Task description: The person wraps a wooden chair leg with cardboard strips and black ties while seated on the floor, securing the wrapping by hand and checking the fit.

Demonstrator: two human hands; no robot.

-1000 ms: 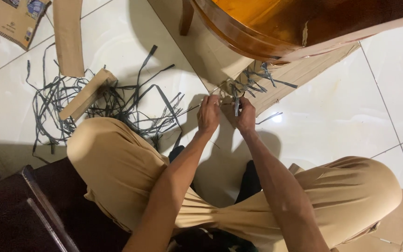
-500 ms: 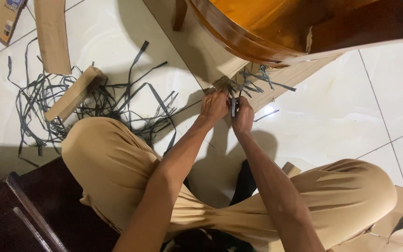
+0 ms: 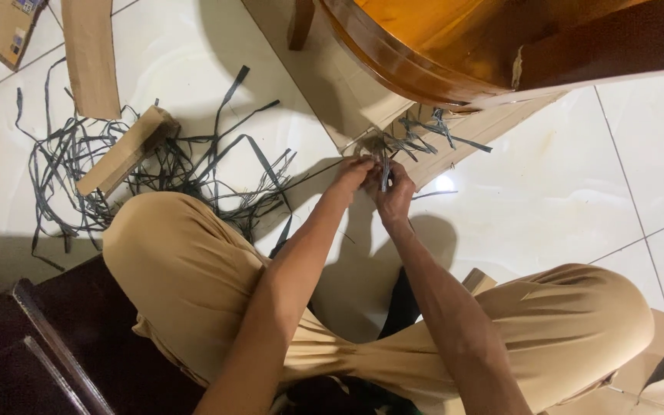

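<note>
My left hand point(image 3: 353, 174) and my right hand point(image 3: 396, 194) meet at the corner of a flat cardboard sheet point(image 3: 466, 127) that lies under a glossy wooden piece of furniture point(image 3: 455, 46). A bunch of dark grey plastic straps point(image 3: 423, 131) sticks out at that corner. The fingers of my left hand pinch the straps at their base. In my right hand a short grey strap end point(image 3: 384, 175) stands upright, close against the left fingers. A thin strand point(image 3: 309, 175) runs from my hands to the left.
A tangle of loose dark straps point(image 3: 170, 169) covers the white tiled floor point(image 3: 578, 177) at left, with cardboard pieces point(image 3: 121, 150) among it. My bent legs in tan trousers point(image 3: 194, 269) fill the foreground. A dark wooden object point(image 3: 32, 346) sits bottom left, cardboard scraps point(image 3: 655, 376) bottom right.
Both hands have shifted slightly up and closer together at the cardboard corner. The right hand has turned inward, and the strap end between them stands more upright.
</note>
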